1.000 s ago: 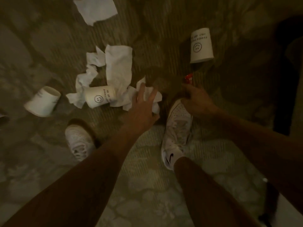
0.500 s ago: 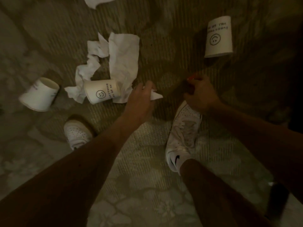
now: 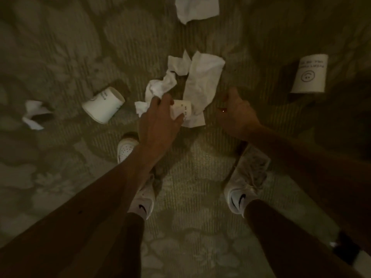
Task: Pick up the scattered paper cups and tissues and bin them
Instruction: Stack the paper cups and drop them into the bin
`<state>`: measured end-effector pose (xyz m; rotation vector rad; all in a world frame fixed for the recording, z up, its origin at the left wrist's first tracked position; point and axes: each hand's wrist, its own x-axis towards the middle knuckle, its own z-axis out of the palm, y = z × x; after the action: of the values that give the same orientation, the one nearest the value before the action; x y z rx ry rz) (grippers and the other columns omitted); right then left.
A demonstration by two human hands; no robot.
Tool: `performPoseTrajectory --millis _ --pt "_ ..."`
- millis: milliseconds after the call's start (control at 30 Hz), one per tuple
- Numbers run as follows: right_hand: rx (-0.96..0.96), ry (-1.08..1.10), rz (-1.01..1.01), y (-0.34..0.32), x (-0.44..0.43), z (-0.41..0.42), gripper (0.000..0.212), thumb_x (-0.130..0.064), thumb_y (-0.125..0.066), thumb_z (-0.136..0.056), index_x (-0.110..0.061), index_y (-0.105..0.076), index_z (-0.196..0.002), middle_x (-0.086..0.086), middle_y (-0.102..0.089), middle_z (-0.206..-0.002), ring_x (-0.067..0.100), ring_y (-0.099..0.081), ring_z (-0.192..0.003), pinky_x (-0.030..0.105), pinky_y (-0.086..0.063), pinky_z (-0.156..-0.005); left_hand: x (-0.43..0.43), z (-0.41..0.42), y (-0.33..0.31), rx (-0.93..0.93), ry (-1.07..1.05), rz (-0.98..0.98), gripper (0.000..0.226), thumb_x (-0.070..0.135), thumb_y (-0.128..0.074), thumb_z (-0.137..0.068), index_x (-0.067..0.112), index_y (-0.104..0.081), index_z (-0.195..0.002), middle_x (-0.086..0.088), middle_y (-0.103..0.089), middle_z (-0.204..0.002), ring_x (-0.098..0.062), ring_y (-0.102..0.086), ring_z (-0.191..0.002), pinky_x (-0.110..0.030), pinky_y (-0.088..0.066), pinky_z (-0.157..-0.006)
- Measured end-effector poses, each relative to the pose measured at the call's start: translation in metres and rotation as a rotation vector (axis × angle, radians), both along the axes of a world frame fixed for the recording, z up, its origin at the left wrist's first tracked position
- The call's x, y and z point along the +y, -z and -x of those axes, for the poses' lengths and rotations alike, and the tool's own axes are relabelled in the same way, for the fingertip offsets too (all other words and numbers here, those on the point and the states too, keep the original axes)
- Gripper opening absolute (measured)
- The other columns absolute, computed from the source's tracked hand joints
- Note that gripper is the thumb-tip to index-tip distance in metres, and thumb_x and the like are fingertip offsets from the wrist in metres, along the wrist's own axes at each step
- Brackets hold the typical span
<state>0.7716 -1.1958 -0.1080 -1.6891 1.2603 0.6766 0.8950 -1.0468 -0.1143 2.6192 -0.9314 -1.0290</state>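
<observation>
1. The patterned carpet (image 3: 60,57) fills the view to every edge. The landmark is the middle paper cup (image 3: 183,110), which lies on its side on the carpet ahead of the person's white shoes (image 3: 247,181).
2. The left hand (image 3: 158,122) is over the middle paper cup. Its fingers curl over the cup's far side and its thumb presses the near side, so it grips the cup.
3. The right hand (image 3: 235,112) hovers just right of the middle paper cup, apart from it. Its fingers are curled in around a small red thing (image 3: 222,110), too dim to identify.
4. A long crumpled tissue (image 3: 201,81) touches the middle paper cup and runs beyond it and round to its right. A second wad (image 3: 160,87) sits just beyond the left hand's fingers.
5. Left of the middle paper cup, near it, lies a tipped cup (image 3: 103,106). Further left is a small tissue (image 3: 33,115).
6. Well to the right and beyond stands a smiley cup (image 3: 310,74), mouth down, with open carpet between.
7. Far beyond the middle paper cup, a tissue sheet (image 3: 197,8) is cut by the top edge.
</observation>
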Motion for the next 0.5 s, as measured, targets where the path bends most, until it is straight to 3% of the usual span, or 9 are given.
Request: performPoseTrajectory --millis 100,167,333,400,500 --pt "0.002 -0.1 -0.066 0.02 0.016 -0.022 0.047 -0.022 -0.046 -0.1 -0.017 -0.031 -0.144 0.016 -0.054 -0.129 0.032 -0.056 -0.116 0.038 -0.048 -0.091 0.015 -0.012 0.021 0.076 0.191 -0.044 0.076 0.04 -0.074 -0.085 0.021 -0.037 -0.15 -0.009 -0.039 -0.149 -0.028 -0.052 -0.124 -0.044 -0.048 -0.087" --pt "0.036 -0.161 -0.045 0.037 0.028 -0.03 0.05 -0.027 -0.043 -0.101 -0.019 -0.027 -0.148 0.018 -0.05 -0.134 0.033 -0.055 -0.118 0.044 -0.049 -0.096 0.022 -0.014 0.034 0.091 0.264 -0.077 0.079 0.044 -0.073 -0.085 0.02 -0.036 -0.15 -0.008 -0.041 -0.149 -0.028 -0.052 -0.124 -0.041 -0.046 -0.087" --pt "0.114 -0.308 0.043 0.071 0.057 -0.032 0.096 -0.045 -0.075 -0.079 -0.021 -0.016 -0.151 0.016 -0.044 -0.141 0.033 -0.049 -0.126 0.048 -0.047 -0.099 0.047 -0.01 0.053 0.075 0.053 -0.194 0.081 0.067 -0.068 -0.076 0.015 -0.047 -0.134 -0.013 -0.049 -0.137 -0.035 -0.055 -0.116 -0.046 -0.048 -0.087" --pt "0.104 -0.307 0.18 0.079 0.065 -0.031 0.082 -0.034 -0.077 -0.079 -0.019 -0.029 -0.144 0.013 -0.049 -0.135 0.032 -0.051 -0.122 0.045 -0.048 -0.094 0.059 -0.007 0.056 0.174 -0.035 -0.21 0.082 0.072 -0.067 -0.072 0.015 -0.05 -0.128 -0.013 -0.051 -0.132 -0.033 -0.054 -0.116 -0.047 -0.049 -0.091" --pt "0.071 -0.364 0.349 0.082 0.062 -0.033 0.04 -0.027 -0.063 -0.09 -0.01 -0.053 -0.124 0.016 -0.051 -0.126 0.034 -0.049 -0.118 0.043 -0.044 -0.092 0.075 -0.006 0.055 0.308 -0.101 -0.193 0.079 0.077 -0.065 -0.069 0.019 -0.054 -0.121 -0.007 -0.056 -0.123 -0.028 -0.055 -0.112 -0.047 -0.05 -0.092"
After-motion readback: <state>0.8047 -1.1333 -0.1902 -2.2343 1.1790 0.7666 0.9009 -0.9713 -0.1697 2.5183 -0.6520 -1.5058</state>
